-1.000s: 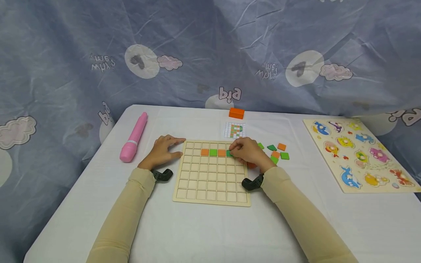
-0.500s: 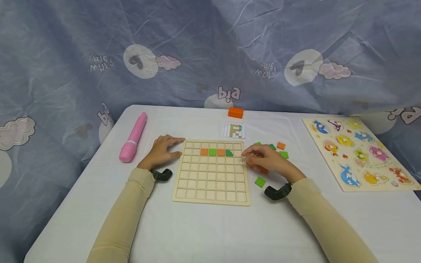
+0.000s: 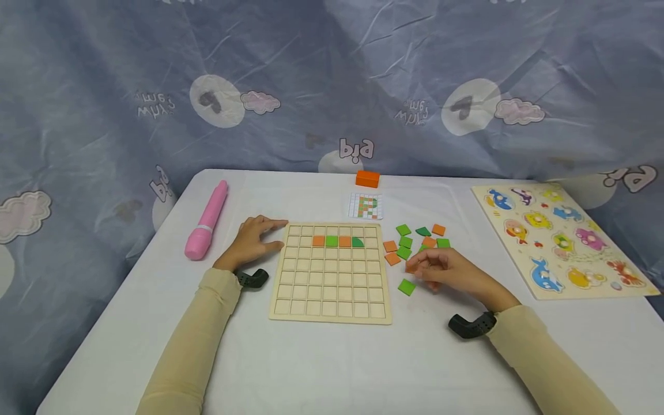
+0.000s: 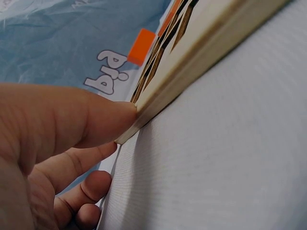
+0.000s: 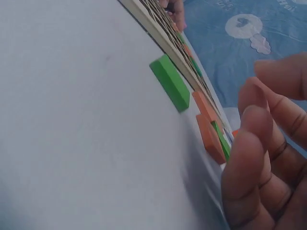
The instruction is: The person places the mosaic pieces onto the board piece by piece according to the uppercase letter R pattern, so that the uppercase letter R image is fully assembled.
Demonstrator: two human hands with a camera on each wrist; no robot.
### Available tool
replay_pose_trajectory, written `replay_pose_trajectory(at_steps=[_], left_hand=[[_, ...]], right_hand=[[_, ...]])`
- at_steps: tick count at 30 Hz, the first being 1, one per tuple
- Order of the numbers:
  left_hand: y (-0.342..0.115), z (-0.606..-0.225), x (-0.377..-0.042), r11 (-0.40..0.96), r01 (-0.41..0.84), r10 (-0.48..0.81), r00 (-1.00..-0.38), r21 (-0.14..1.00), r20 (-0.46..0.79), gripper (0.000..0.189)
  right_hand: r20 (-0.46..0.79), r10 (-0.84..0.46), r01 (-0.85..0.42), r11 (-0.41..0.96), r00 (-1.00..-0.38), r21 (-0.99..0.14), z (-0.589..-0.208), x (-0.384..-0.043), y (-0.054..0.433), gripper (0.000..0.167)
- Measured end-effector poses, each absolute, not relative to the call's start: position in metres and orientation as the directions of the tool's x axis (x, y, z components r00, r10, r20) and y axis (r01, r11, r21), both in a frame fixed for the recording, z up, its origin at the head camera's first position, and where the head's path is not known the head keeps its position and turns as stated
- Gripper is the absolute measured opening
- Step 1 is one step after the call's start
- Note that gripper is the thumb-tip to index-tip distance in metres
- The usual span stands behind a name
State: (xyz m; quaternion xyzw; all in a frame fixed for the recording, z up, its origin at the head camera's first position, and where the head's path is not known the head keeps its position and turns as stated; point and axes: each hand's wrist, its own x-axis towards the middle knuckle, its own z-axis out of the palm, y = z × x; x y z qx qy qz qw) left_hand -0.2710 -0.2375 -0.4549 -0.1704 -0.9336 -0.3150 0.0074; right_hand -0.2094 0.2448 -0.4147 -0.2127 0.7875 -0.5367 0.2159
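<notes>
A wooden grid board [image 3: 329,294] lies on the table. One of its upper rows holds an orange square tile [image 3: 319,241], a green one [image 3: 331,241], another orange one [image 3: 344,241] and a dark green rounded tile [image 3: 358,242]. My left hand [image 3: 251,242] rests thumb and index fingertip against the board's left edge; the thumb [image 4: 105,117] presses the rim in the left wrist view. To the right, my right hand [image 3: 451,271] hovers over loose tiles, fingers loosely bent, fingertips right by an orange tile [image 3: 410,267]. No tile shows between its fingers in the right wrist view.
Loose green tiles [image 3: 403,230] and orange tiles [image 3: 438,230] lie right of the board. A pattern card [image 3: 365,206] and an orange block [image 3: 368,179] are behind it. A pink wand-shaped object [image 3: 207,225] lies left; a sea-animal puzzle board [image 3: 565,242] lies right.
My right hand has let go of the dark green rounded tile in the row and moved right and toward me, over the loose tiles. The left hand keeps its place at the board's edge.
</notes>
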Motion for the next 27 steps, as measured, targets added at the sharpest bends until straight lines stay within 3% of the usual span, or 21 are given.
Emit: replay_pose_trajectory(at_steps=[10, 19, 27], left_hand=[[-0.237, -0.454, -0.270, 0.746, 0.325, 0.314, -0.941, 0.581, 0.123, 0.057], [-0.238, -0.456, -0.272, 0.743, 0.328, 0.318, -0.940, 0.584, 0.123, 0.058], [-0.238, -0.455, -0.272, 0.740, 0.328, 0.318, -0.940, 0.588, 0.124, 0.058]], right_hand=[[-0.098, -0.586, -0.117, 0.319, -0.804, -0.940, -0.424, -0.209, 0.255, 0.026], [-0.033, -0.652, -0.187, 0.264, -0.758, -0.946, -0.433, -0.209, 0.255, 0.028], [0.059, -0.653, -0.349, 0.324, -0.755, -0.879, -0.436, -0.205, 0.249, 0.024]])
